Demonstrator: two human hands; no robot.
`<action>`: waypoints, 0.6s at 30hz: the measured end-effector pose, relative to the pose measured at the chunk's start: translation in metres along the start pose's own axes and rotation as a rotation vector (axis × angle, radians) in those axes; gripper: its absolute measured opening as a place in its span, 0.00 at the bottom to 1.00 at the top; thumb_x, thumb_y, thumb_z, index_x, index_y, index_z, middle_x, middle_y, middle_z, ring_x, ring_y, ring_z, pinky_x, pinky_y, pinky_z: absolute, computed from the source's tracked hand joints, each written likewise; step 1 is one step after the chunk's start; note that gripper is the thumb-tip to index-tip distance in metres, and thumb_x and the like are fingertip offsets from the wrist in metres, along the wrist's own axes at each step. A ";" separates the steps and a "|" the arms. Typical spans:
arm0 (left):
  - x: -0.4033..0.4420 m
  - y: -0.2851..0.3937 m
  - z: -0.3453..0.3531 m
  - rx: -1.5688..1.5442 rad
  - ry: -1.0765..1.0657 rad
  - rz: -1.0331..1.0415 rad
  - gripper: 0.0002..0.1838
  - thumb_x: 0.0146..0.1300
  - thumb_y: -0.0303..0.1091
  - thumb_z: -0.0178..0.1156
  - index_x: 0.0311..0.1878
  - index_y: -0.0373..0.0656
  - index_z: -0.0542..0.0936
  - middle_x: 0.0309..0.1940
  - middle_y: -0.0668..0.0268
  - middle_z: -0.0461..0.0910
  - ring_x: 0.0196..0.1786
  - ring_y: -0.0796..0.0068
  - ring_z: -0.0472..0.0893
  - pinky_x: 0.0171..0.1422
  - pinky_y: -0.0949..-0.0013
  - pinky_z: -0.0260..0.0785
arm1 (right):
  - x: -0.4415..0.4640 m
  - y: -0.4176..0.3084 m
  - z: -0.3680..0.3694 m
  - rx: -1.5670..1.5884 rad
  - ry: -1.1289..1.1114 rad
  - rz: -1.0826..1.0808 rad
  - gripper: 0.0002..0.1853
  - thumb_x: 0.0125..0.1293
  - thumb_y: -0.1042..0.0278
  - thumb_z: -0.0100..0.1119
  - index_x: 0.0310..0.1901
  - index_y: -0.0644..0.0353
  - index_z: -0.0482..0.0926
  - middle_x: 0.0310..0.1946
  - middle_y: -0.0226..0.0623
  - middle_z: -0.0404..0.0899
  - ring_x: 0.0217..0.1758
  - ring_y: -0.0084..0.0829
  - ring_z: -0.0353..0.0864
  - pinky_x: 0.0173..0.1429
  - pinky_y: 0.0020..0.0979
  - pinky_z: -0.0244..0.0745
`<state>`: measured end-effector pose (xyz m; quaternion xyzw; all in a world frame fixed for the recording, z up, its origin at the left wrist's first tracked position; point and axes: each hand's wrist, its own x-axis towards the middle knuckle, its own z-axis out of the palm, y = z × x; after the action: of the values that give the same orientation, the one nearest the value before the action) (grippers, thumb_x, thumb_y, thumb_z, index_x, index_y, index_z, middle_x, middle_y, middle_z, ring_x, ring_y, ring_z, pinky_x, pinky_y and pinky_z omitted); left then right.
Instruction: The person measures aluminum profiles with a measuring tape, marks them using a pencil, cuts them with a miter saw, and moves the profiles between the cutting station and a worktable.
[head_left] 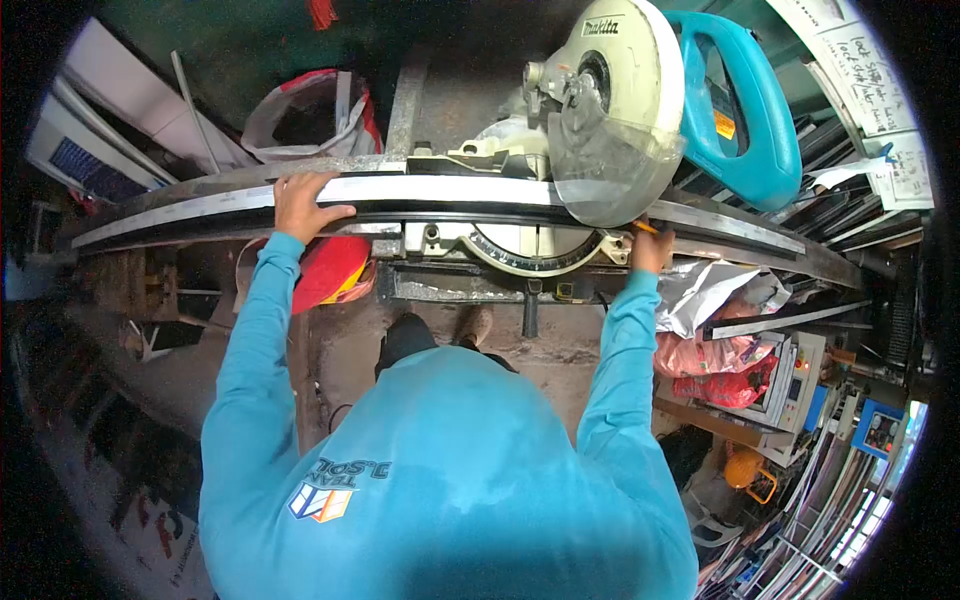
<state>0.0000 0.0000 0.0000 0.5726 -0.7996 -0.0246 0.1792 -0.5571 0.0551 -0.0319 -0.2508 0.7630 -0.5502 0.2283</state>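
Observation:
A long profile bar [450, 190], white on top with a black strip along its near side, lies across the saw bed and runs far out to both sides. My left hand [303, 207] grips it left of the saw, fingers over the far edge and thumb along the near side. My right hand [652, 247] is at the bar's near edge beside the blade guard, its fingers closed on a thin orange pencil [646, 228]. The miter saw [625, 110] has a cream housing, a clear guard and a teal handle [775, 150]; its head stands over the bar.
The saw's round scale base [540, 255] and a dark lever [531, 310] project toward me. A white-and-red sack [300, 120] stands behind the bar. Red bags [725, 370] and silver wrapping [700, 290] sit at the right, near racks of long profiles [840, 480].

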 end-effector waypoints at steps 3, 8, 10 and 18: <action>-0.002 0.005 -0.011 -0.020 -0.081 -0.043 0.35 0.35 0.59 0.74 0.47 0.50 0.83 0.44 0.67 0.80 0.52 0.63 0.74 0.57 0.57 0.58 | 0.007 0.016 -0.002 -0.398 0.143 -0.203 0.19 0.56 0.75 0.61 0.48 0.73 0.72 0.38 0.47 0.82 0.36 0.31 0.84 0.30 0.29 0.80; 0.017 0.015 0.007 -0.104 0.040 0.043 0.32 0.33 0.56 0.76 0.43 0.49 0.85 0.39 0.64 0.81 0.46 0.59 0.76 0.51 0.58 0.62 | 0.031 0.006 -0.012 0.143 -0.021 0.002 0.16 0.52 0.80 0.59 0.44 0.73 0.70 0.34 0.47 0.80 0.28 0.32 0.81 0.26 0.29 0.76; 0.020 0.025 0.006 -0.100 0.018 0.013 0.32 0.33 0.58 0.75 0.43 0.50 0.85 0.38 0.66 0.80 0.46 0.61 0.76 0.51 0.59 0.60 | 0.025 -0.007 -0.011 0.199 0.056 0.050 0.17 0.49 0.82 0.58 0.43 0.71 0.70 0.30 0.43 0.78 0.27 0.32 0.79 0.26 0.28 0.75; 0.032 0.065 0.027 -0.101 0.035 0.028 0.41 0.34 0.63 0.72 0.53 0.50 0.82 0.39 0.67 0.80 0.46 0.63 0.76 0.50 0.59 0.60 | 0.087 0.021 -0.048 0.247 0.049 0.068 0.26 0.53 0.75 0.71 0.46 0.76 0.65 0.29 0.46 0.79 0.21 0.33 0.78 0.22 0.32 0.76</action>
<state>-0.0763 -0.0118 -0.0009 0.5518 -0.8021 -0.0522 0.2221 -0.6568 0.0405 -0.0438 -0.1814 0.7029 -0.6379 0.2572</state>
